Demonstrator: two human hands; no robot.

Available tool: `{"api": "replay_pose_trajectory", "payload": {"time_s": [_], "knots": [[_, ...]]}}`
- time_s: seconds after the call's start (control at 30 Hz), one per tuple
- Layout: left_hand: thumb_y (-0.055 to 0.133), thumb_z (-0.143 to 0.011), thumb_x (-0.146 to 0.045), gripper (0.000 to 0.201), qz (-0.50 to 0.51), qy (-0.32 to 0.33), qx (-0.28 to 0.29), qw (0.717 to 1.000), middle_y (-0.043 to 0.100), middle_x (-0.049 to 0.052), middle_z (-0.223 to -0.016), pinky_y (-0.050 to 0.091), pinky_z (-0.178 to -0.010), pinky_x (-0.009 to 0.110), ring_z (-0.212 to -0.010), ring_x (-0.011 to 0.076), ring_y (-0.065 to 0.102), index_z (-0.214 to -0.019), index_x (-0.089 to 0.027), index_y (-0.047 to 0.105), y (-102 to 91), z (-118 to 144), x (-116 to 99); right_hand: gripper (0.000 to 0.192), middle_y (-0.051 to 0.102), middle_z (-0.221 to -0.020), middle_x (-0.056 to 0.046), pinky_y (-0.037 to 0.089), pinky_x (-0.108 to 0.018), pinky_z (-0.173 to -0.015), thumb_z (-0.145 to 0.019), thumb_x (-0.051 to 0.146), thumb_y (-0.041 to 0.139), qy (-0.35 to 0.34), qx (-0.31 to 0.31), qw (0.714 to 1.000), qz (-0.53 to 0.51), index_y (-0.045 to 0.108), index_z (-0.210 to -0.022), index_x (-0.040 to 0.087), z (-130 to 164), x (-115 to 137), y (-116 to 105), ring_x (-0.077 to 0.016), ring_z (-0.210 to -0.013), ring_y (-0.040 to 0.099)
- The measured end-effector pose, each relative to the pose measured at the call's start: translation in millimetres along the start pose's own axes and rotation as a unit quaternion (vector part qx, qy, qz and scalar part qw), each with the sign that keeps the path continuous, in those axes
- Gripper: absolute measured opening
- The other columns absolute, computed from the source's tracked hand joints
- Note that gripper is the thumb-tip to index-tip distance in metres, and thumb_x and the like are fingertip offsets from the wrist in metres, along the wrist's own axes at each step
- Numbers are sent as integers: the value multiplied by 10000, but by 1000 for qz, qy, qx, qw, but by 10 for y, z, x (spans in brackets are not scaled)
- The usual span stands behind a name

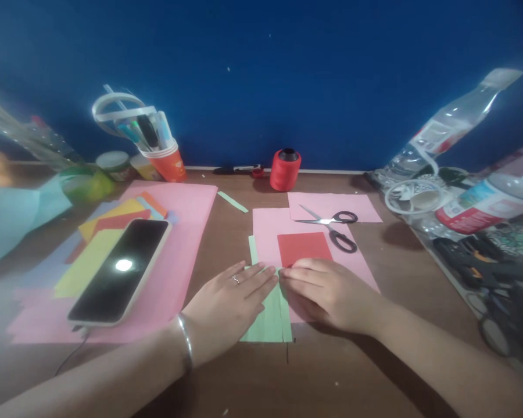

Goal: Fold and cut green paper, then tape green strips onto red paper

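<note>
Brown worktop (226, 232). Glossy black smartphone (121, 270) on a large pink sheet (187, 232). Left hand (230, 299), flat and open, presses a folded green paper strip (272, 322). Right hand (326, 290), flat, fingers extended, rests beside it on pink paper (265, 229), touching a small red rectangle (304, 248). Black-handled steel scissors (335, 226) behind.
</note>
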State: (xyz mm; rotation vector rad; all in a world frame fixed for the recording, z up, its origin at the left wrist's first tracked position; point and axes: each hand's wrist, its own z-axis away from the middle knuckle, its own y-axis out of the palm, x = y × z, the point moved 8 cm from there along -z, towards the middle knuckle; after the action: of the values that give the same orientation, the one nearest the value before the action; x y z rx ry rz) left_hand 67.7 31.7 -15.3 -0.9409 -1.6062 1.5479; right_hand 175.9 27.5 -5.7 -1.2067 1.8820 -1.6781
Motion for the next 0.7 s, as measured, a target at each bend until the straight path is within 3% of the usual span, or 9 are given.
{"api": "replay_pose_trajectory", "payload": {"time_s": [0.4, 0.7], "knots": [[278, -894, -156, 459, -18, -40, 18, 999, 308, 5, -1415, 195, -1067, 367, -1300, 150, 256, -1353, -161, 267, 111, 32, -30, 344, 589, -1159, -99, 437, -392, -905, -796, 119, 472, 12, -6, 1000, -12, 559, -1129, 106, 1, -11, 11, -229, -1071, 482], [236, -918, -200, 428, 4, -72, 25, 997, 350, -8, -1393, 220, -1061, 374, -1280, 145, 301, -1342, -184, 293, 118, 6, -45, 323, 601, -1138, -97, 447, -400, -884, -809, 115, 456, 15, -13, 1000, -4, 568, -1111, 122, 5, -8, 14, -222, -1058, 491]]}}
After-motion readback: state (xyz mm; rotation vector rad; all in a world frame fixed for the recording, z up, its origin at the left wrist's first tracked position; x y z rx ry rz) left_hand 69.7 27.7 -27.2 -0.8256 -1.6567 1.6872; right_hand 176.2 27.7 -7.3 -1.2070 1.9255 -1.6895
